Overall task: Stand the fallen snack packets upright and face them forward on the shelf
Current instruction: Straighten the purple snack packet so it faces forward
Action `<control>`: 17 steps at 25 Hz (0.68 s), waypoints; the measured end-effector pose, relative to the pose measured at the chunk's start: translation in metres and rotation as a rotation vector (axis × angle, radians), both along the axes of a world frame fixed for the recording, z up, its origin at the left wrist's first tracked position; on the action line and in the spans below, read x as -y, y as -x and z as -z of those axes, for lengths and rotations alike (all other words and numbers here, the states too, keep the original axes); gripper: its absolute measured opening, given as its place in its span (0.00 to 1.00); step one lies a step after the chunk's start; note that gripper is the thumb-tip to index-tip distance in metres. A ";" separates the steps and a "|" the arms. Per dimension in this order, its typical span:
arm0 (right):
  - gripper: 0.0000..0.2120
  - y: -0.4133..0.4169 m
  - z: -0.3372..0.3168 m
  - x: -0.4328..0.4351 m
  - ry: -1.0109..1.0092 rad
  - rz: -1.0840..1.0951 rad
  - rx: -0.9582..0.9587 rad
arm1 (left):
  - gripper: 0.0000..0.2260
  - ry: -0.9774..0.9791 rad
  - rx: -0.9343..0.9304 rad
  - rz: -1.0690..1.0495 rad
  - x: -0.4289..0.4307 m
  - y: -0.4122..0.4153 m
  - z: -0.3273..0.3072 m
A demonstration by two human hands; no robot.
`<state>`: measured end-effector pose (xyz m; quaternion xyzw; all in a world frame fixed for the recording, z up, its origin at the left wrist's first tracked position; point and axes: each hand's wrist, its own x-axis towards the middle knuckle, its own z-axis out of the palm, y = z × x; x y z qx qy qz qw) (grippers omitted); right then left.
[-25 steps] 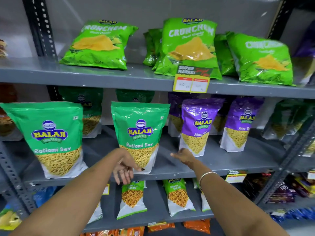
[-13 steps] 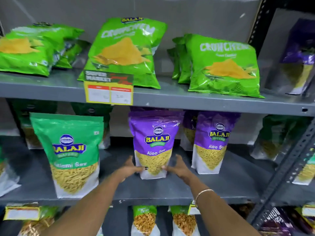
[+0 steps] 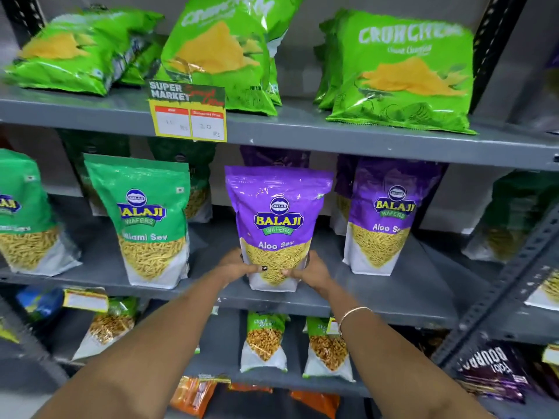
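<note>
Both of your hands grasp the purple Aloo Sev packet (image 3: 276, 225) at its lower corners: your left hand (image 3: 234, 266) on its left edge, your right hand (image 3: 311, 270) on its right edge, thumbs across the front. The packet stands upright near the front edge of the middle shelf (image 3: 393, 300), label facing forward, with its base at or just above the shelf surface; which of the two cannot be told from this view.

Judged from this position, the step in hand is squaring and seating the packet.

Possible faults from here:

- Tipping forward. The packet sits close to the shelf lip. If you let go before the base gusset lies flat, the loose contents can shift and carry it over the edge.
- Skewed facing. Uneven pressure from one hand rotates the label off the aisle line. Keep both sides level before you let go.
- Knocking a neighbour. The second Aloo Sev packet (image 3: 384, 219) stands just beside your right hand, and the green Ratlami Sev packet (image 3: 145, 222) stands near your left forearm. A wide withdrawal of either arm can topple them.
- Crushing. Squeezing the lower corners hard can dent the base, which leaves the packet leaning.

The packets on the top shelf, including the left Crunchem packet (image 3: 75, 52), lie tilted back and appear to need attention afterwards.
</note>
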<state>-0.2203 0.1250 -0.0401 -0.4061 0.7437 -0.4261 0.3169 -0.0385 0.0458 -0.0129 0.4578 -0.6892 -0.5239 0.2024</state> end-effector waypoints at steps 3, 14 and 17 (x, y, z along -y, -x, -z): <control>0.39 -0.012 -0.010 -0.016 -0.033 0.021 -0.009 | 0.23 0.057 0.111 0.017 -0.005 -0.008 -0.004; 0.35 -0.029 -0.012 -0.027 -0.064 0.085 -0.040 | 0.23 0.038 0.188 0.060 -0.015 -0.019 -0.002; 0.37 -0.029 -0.018 -0.029 -0.090 0.086 -0.021 | 0.28 -0.093 0.365 0.124 -0.018 -0.023 -0.010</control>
